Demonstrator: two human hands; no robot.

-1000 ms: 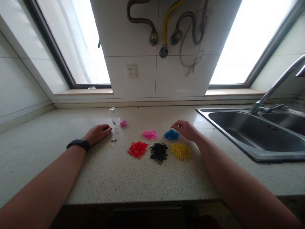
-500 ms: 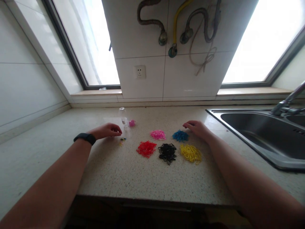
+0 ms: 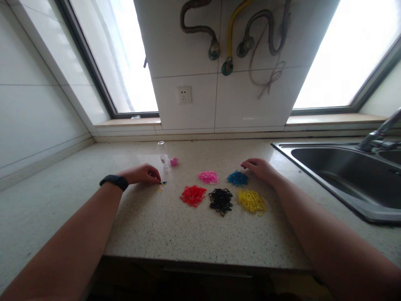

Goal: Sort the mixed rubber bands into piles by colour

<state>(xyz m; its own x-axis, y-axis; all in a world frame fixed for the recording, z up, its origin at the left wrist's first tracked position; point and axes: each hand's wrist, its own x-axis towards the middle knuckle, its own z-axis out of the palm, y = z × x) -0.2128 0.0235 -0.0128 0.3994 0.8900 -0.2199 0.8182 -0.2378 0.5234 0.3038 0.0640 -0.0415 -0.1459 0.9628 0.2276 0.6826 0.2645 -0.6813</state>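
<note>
My left hand (image 3: 145, 173), with a dark band on its wrist, is bent down over a few small mixed-colour rubber bands (image 3: 163, 183). Its thumb and fingers pinch at the yellow and dark ones. More pale bands (image 3: 160, 189) lie just in front. My right hand (image 3: 258, 167) rests behind and right of a blue rubber band pile (image 3: 238, 178), fingers bent together with nothing visible in them. Beside these lie pink (image 3: 208, 177), red (image 3: 193, 195), black (image 3: 221, 200) and yellow (image 3: 251, 201) piles. A clear bottle (image 3: 163, 155) stands upside down beyond my left hand.
A small pink object (image 3: 174, 161) lies beside the bottle. At the right, a steel sink (image 3: 316, 184) with a tap (image 3: 376, 136) is set into the speckled counter (image 3: 194, 238). The tiled wall behind carries a socket (image 3: 184, 95) and hoses (image 3: 197, 29).
The view has turned slightly left. My left hand has come down and its fingertips now reach the small mixed bands. My right hand stays by the blue pile.
</note>
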